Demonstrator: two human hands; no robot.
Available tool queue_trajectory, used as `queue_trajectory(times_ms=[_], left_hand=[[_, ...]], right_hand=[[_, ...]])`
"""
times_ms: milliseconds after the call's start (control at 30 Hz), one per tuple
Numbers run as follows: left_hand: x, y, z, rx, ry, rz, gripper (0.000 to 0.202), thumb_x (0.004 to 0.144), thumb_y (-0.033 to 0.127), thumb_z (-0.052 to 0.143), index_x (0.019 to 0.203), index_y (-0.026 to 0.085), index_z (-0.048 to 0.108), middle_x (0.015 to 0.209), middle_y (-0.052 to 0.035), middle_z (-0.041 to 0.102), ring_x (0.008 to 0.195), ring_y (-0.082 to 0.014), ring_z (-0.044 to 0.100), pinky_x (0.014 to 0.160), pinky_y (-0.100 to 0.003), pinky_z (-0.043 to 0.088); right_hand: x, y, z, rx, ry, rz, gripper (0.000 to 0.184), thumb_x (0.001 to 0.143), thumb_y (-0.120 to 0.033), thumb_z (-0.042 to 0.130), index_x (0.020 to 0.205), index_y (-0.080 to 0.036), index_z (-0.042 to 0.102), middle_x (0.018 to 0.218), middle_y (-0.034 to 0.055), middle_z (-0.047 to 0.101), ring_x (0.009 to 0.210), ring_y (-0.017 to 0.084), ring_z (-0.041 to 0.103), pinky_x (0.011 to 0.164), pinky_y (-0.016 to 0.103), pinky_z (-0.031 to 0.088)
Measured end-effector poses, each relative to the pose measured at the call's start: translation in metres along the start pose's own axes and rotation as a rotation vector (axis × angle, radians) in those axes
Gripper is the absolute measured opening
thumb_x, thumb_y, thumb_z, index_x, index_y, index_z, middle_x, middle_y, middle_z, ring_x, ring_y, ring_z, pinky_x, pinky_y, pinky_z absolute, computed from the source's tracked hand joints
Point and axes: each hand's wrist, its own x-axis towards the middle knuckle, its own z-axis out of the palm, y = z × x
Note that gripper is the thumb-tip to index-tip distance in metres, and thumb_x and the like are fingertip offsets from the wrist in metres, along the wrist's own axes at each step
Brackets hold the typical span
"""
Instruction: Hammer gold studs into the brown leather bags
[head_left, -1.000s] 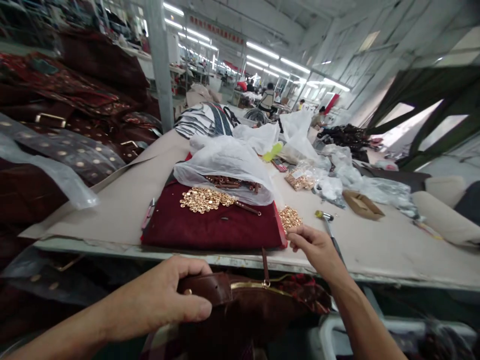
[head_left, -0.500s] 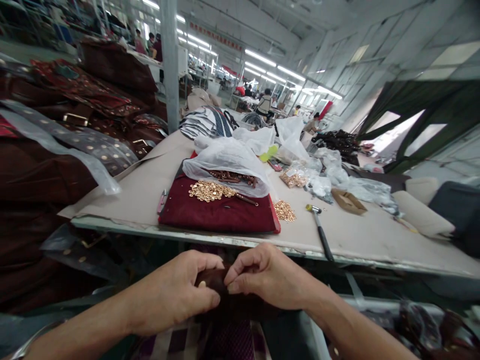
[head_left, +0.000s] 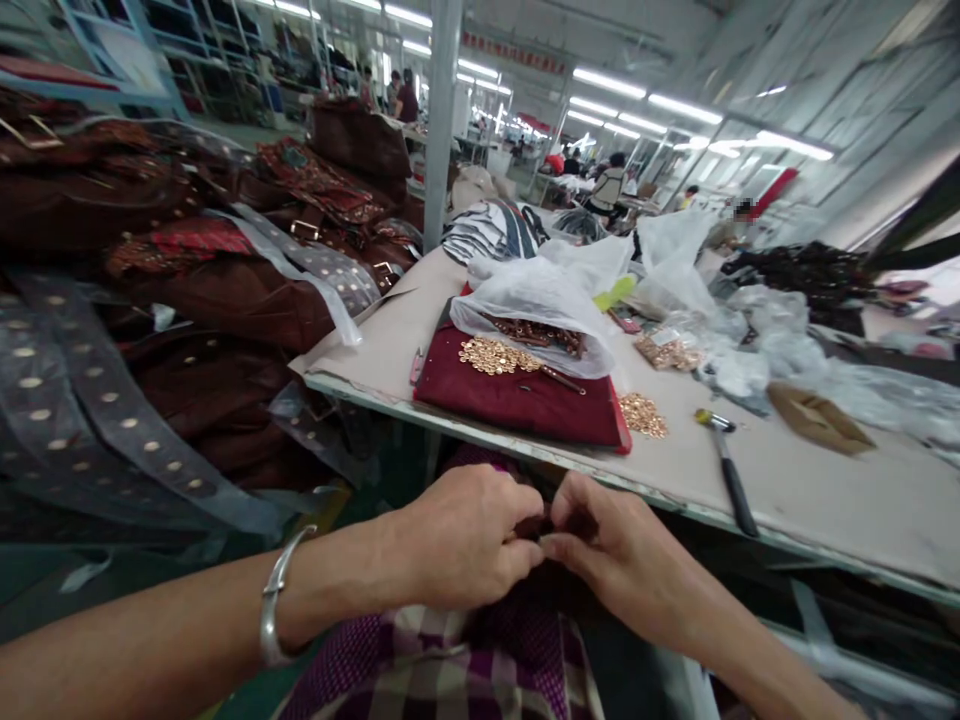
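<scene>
My left hand (head_left: 469, 535) and my right hand (head_left: 626, 550) meet over my lap, just in front of the table edge. Between them is a dark brown leather piece (head_left: 534, 524), pinched by the fingers of both hands. Most of it is in shadow or covered by the fingers, so its full shape does not show. Past the hands lies a folded dark red cloth (head_left: 517, 405), bearing a heap of round gold metal studs (head_left: 495, 356) and a thin pointed tool (head_left: 562, 380). A second pile of small gold pieces (head_left: 643, 414) sits on the table to its right.
A hammer (head_left: 726, 470) with a yellow face lies at the right, its handle toward the table's edge. Behind are a clear plastic bag (head_left: 540, 290) of brown pieces and a cardboard box (head_left: 821, 418). Brown leather bags (head_left: 225, 310) are heaped at the left. People sit farther back.
My view has swung left, so the table appears farther right. Both hands stay on the leather piece; the left fingers have closed in nearer the right ones. The small gold dot by the left thumb no longer shows.
</scene>
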Motion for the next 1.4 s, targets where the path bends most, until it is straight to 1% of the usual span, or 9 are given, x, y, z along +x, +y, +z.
queue_trajectory(times_ms=[133,233,467,633,867,967,1100,1267,1400], left_hand=[[-0.007,0.004,0.007,0.011,0.002,0.076,0.024,0.087,0.027,0.058,0.065,0.018,0.053,0.064,0.0046,0.052,0.061,-0.0098,0.043,0.059,-0.027,0.024],[-0.011,0.007,0.009,-0.121,-0.065,-0.023,0.023,0.079,0.020,0.059,0.059,0.017,0.047,0.058,0.0066,0.044,0.059,-0.0085,0.040,0.057,-0.026,0.023],[-0.009,0.005,0.013,-0.403,-0.124,-0.206,0.006,0.070,0.022,0.054,0.064,0.018,0.053,0.058,0.0068,0.039,0.057,-0.0098,0.035,0.052,-0.026,0.021],[-0.001,-0.004,0.015,-0.601,-0.156,-0.303,0.013,0.065,0.029,0.055,0.068,0.017,0.056,0.058,0.0065,0.038,0.056,-0.0103,0.029,0.050,-0.027,0.020],[0.003,-0.010,0.014,-0.732,-0.134,-0.347,0.025,0.060,0.032,0.056,0.074,0.012,0.065,0.062,0.0037,0.046,0.062,-0.0120,0.035,0.057,-0.027,0.024],[0.004,-0.011,0.013,-0.697,-0.137,-0.320,0.021,0.065,0.030,0.055,0.072,0.013,0.064,0.061,0.0049,0.043,0.060,-0.0108,0.032,0.055,-0.026,0.023],[0.000,-0.008,0.015,-0.573,-0.099,-0.254,0.016,0.070,0.026,0.050,0.072,0.016,0.062,0.061,0.0059,0.040,0.059,-0.0103,0.032,0.053,-0.026,0.023],[-0.011,0.005,0.018,-0.160,0.045,-0.229,0.016,0.080,0.023,0.048,0.070,0.020,0.061,0.067,0.0034,0.056,0.063,-0.0127,0.048,0.058,-0.027,0.028],[-0.014,0.005,0.024,0.002,0.014,-0.139,0.014,0.082,0.021,0.052,0.071,0.021,0.060,0.076,0.0016,0.066,0.066,-0.0136,0.056,0.060,-0.028,0.032]], right_hand=[[-0.004,-0.002,-0.006,0.143,-0.101,0.075,0.011,0.078,-0.020,0.067,0.083,-0.020,0.057,0.068,-0.0069,0.055,0.063,0.011,0.047,0.054,0.023,0.033],[-0.010,-0.004,-0.003,0.144,-0.113,0.093,0.012,0.075,-0.016,0.070,0.082,-0.020,0.062,0.068,-0.0076,0.058,0.062,0.010,0.049,0.053,0.021,0.033],[-0.020,-0.002,0.013,0.070,0.037,-0.105,0.014,0.076,-0.006,0.071,0.081,-0.019,0.067,0.069,-0.0059,0.063,0.062,0.010,0.054,0.057,0.019,0.035],[-0.021,0.004,0.017,-0.001,0.134,-0.330,0.018,0.082,-0.003,0.068,0.088,-0.020,0.066,0.080,-0.0019,0.066,0.070,0.012,0.058,0.065,0.019,0.041],[-0.022,0.007,0.014,-0.090,0.123,-0.425,0.013,0.090,-0.006,0.060,0.091,-0.016,0.067,0.084,0.0025,0.066,0.070,0.012,0.058,0.066,0.019,0.043],[-0.023,0.006,0.013,-0.062,0.133,-0.431,0.013,0.093,-0.009,0.057,0.090,-0.016,0.068,0.084,0.0031,0.066,0.070,0.012,0.058,0.065,0.019,0.042],[-0.021,0.001,0.017,0.017,0.151,-0.291,0.010,0.085,-0.008,0.067,0.084,-0.018,0.068,0.077,-0.0010,0.065,0.067,0.011,0.057,0.062,0.020,0.039],[-0.019,-0.006,0.029,0.063,0.182,-0.104,0.017,0.079,-0.005,0.068,0.079,-0.020,0.062,0.078,-0.0034,0.066,0.074,0.013,0.060,0.068,0.023,0.040],[-0.018,0.000,0.014,0.062,0.107,0.014,0.027,0.071,-0.006,0.073,0.086,-0.021,0.058,0.086,-0.0039,0.064,0.078,0.014,0.058,0.068,0.023,0.040]])
